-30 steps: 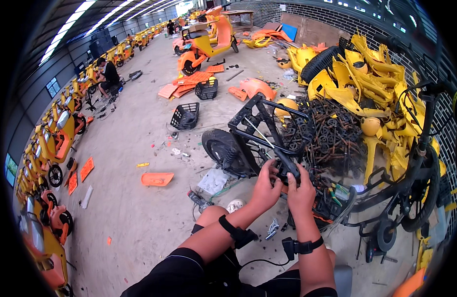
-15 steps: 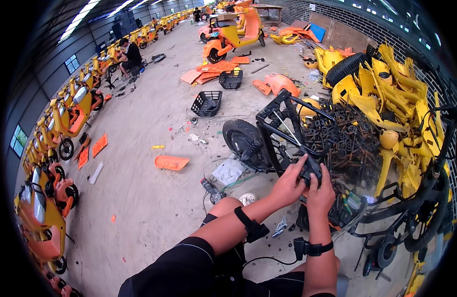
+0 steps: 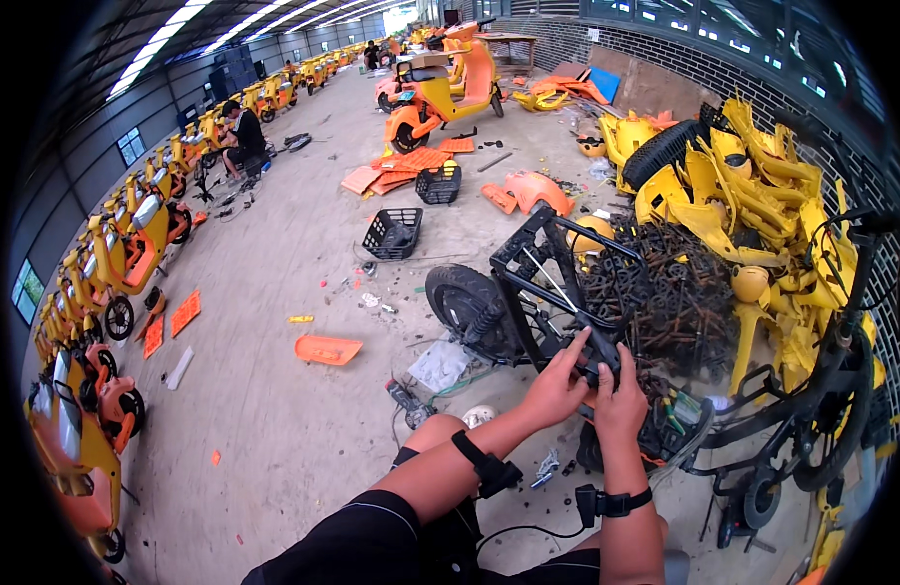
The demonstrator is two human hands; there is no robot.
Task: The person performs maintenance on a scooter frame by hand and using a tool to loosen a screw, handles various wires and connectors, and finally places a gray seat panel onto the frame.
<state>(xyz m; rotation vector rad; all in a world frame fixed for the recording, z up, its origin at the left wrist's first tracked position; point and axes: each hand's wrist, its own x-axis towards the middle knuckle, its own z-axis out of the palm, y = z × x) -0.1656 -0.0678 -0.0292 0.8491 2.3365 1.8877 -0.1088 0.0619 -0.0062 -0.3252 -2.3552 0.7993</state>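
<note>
Gripping the near end of a black, elongated, hard-looking part (image 3: 600,345), the bare left hand (image 3: 557,388) and bare right hand (image 3: 621,398) curl in from either side, right at the near edge of a black tubular metal frame (image 3: 518,314); from where I stand, can't tell if it's fastened there. Reads as stiff and fairly light, likely slick if greasy, so I'd pinch both flanks at that near end, thumbs on top.
</note>
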